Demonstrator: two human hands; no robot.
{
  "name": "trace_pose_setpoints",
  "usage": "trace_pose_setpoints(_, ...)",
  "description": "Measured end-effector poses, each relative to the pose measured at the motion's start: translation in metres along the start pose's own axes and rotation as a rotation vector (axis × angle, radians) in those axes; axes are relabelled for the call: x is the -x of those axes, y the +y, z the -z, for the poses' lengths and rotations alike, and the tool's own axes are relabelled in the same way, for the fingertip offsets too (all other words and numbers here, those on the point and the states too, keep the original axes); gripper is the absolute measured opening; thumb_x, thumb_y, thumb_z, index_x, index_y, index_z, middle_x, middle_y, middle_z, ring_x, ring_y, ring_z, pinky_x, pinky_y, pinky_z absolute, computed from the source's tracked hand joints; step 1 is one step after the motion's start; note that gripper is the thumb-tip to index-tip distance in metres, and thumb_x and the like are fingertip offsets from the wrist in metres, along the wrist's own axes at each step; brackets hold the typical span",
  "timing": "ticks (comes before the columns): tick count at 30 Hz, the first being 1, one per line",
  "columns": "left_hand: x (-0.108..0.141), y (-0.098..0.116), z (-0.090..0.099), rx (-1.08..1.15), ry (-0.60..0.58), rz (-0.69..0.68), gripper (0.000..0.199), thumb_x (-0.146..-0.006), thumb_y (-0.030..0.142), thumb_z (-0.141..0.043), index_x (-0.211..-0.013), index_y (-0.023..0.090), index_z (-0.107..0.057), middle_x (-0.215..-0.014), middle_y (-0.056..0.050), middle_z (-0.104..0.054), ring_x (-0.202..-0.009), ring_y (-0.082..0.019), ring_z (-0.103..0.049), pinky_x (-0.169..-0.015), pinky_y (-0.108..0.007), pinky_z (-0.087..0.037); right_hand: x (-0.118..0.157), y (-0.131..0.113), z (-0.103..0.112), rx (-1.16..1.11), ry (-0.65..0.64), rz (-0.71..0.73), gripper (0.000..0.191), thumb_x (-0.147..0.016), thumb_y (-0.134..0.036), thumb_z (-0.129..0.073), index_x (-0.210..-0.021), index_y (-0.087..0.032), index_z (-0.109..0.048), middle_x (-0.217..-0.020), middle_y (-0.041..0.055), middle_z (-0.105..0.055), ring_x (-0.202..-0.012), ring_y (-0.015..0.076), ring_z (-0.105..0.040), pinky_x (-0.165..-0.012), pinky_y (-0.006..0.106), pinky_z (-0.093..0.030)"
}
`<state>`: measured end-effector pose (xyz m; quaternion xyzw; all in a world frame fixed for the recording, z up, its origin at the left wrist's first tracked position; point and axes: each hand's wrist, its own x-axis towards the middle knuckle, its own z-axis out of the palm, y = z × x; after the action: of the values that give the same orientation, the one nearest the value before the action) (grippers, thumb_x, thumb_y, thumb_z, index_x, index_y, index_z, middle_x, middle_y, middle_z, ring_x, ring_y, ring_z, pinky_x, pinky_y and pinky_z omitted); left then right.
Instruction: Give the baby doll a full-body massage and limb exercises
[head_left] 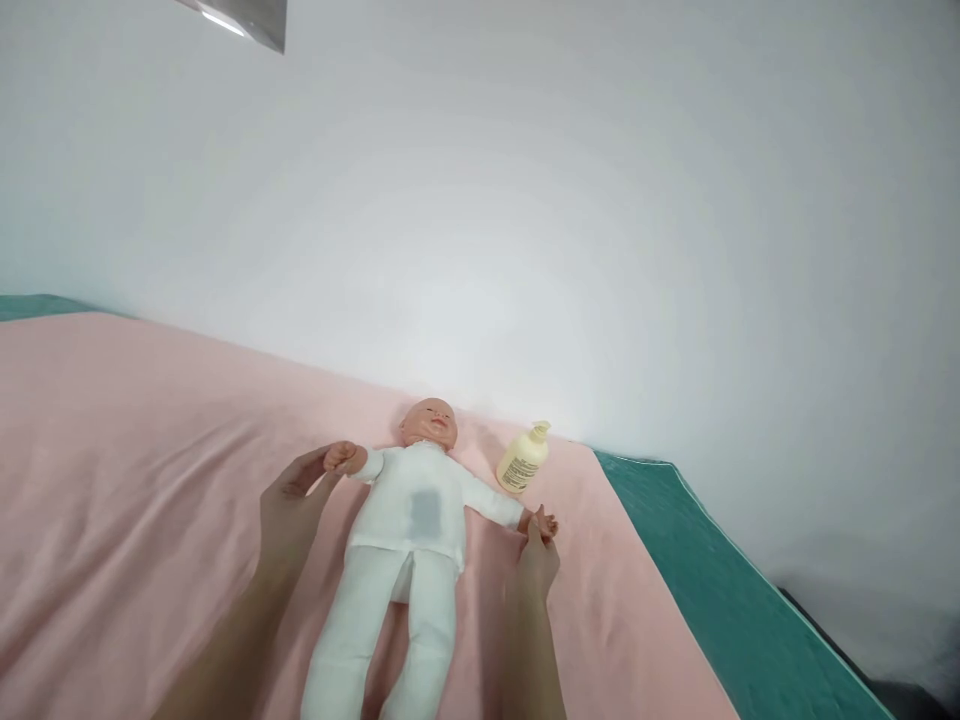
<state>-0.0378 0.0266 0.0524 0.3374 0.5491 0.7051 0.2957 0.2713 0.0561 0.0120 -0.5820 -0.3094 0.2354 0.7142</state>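
A baby doll point(409, 490) with a white cloth body lies face up on a pink sheet point(187, 430), its arms spread to both sides. A grey patch point(425, 515) shows on its belly. At the left, my left hand point(295, 500) is closed on the doll's hand, thumb and fingers pinching it. My right hand point(538, 560) pinches the doll's other hand at the right. Beside the doll's head and arm stands a pale yellow pump bottle point(523, 458), touched by neither hand.
Green cloth point(697, 540) shows beyond the pink sheet at the right, with more at the far left. A pale wall point(480, 200) rises behind the bed. Part of a grey shiny object point(255, 20) hangs at the top left. Something dark lies at the lower right corner.
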Motion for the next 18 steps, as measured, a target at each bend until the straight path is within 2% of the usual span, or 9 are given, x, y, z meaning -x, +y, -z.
trace_pose_setpoints(3,0.002,-0.004,0.0,-0.164,-0.112,-0.042,0.032,-0.07,0.04,-0.075,-0.1,0.027,-0.073,-0.111,-0.002,-0.071,-0.116,-0.031,-0.06,-0.098,-0.047,-0.048,0.013,-0.006,-0.015,-0.011,0.066,-0.016,0.062,-0.075,-0.051,-0.064,-0.125,-0.014,-0.057,-0.115,0.0124,-0.066,-0.105,0.0253,-0.064,-0.077,0.033,-0.056)
trace_pose_setpoints(4,0.002,-0.007,0.0,-0.212,-0.149,-0.09,0.032,-0.07,0.04,-0.076,-0.099,0.029,-0.073,-0.111,-0.002,-0.071,-0.118,-0.032,-0.058,-0.1,-0.048,-0.047,0.021,-0.01,-0.02,-0.019,0.072,-0.002,0.064,-0.077,-0.05,-0.064,-0.13,-0.016,-0.053,-0.122,0.0123,-0.062,-0.109,0.0249,-0.062,-0.082,0.033,-0.055)
trace_pose_setpoints(6,0.002,-0.014,-0.002,-0.268,-0.259,-0.287,0.028,-0.071,0.038,-0.075,-0.099,0.03,-0.073,-0.109,0.0,-0.072,-0.119,-0.03,-0.058,-0.105,-0.048,-0.043,0.041,-0.019,-0.029,-0.03,0.047,0.072,0.063,-0.081,-0.047,-0.063,-0.136,-0.02,-0.049,-0.134,0.0109,-0.055,-0.118,0.0239,-0.057,-0.093,0.035,-0.051)
trace_pose_setpoints(8,0.002,-0.022,-0.006,-0.294,-0.401,-0.55,0.024,-0.076,0.034,-0.072,-0.099,0.03,-0.073,-0.106,0.001,-0.073,-0.115,-0.026,-0.061,-0.107,-0.046,-0.041,0.06,-0.025,-0.035,0.001,-0.078,0.2,0.052,-0.085,-0.04,-0.061,-0.133,-0.022,-0.052,-0.134,0.0099,-0.055,-0.121,0.0241,-0.054,-0.099,0.038,-0.047)
trace_pose_setpoints(11,0.005,-0.031,-0.014,-0.371,-0.558,-0.831,0.023,-0.081,0.026,-0.067,-0.104,0.029,-0.071,-0.107,0.001,-0.073,-0.111,-0.021,-0.064,-0.105,-0.041,-0.042,0.078,-0.024,-0.04,0.113,-0.395,0.495,0.033,-0.089,-0.029,-0.058,-0.121,-0.024,-0.063,-0.123,0.0085,-0.062,-0.115,0.0236,-0.058,-0.097,0.041,-0.049)
trace_pose_setpoints(13,0.008,-0.034,-0.019,-0.437,-0.631,-0.922,0.026,-0.083,0.021,-0.063,-0.108,0.029,-0.069,-0.109,0.001,-0.072,-0.111,-0.019,-0.064,-0.105,-0.039,-0.042,0.081,-0.019,-0.042,0.173,-0.55,0.715,0.029,-0.09,-0.02,-0.055,-0.116,-0.028,-0.067,-0.119,0.0075,-0.063,-0.114,0.0219,-0.058,-0.098,0.042,-0.049)
trace_pose_setpoints(14,0.009,-0.036,-0.021,-0.461,-0.655,-0.953,0.028,-0.084,0.019,-0.061,-0.109,0.028,-0.069,-0.11,0.001,-0.072,-0.112,-0.018,-0.063,-0.105,-0.039,-0.042,0.081,-0.017,-0.042,0.192,-0.588,0.803,0.032,-0.09,-0.016,-0.054,-0.116,-0.03,-0.067,-0.118,0.0069,-0.063,-0.114,0.0207,-0.058,-0.099,0.042,-0.048)
trace_pose_setpoints(16,0.01,-0.037,-0.024,-0.495,-0.675,-0.98,0.031,-0.084,0.016,-0.059,-0.11,0.028,-0.068,-0.11,0.001,-0.072,-0.113,-0.018,-0.062,-0.106,-0.039,-0.041,0.08,-0.013,-0.043,0.217,-0.606,0.91,0.039,-0.09,-0.01,-0.053,-0.119,-0.032,-0.065,-0.115,0.0058,-0.063,-0.111,0.0186,-0.059,-0.101,0.043,-0.047)
trace_pose_setpoints(18,0.01,-0.039,-0.025,-0.511,-0.684,-0.972,0.032,-0.083,0.015,-0.058,-0.111,0.029,-0.068,-0.111,0.001,-0.071,-0.114,-0.018,-0.062,-0.107,-0.04,-0.04,0.079,-0.012,-0.043,0.231,-0.616,0.951,0.042,-0.089,-0.008,-0.053,-0.121,-0.033,-0.063,-0.112,0.0053,-0.063,-0.109,0.0179,-0.059,-0.102,0.043,-0.047)
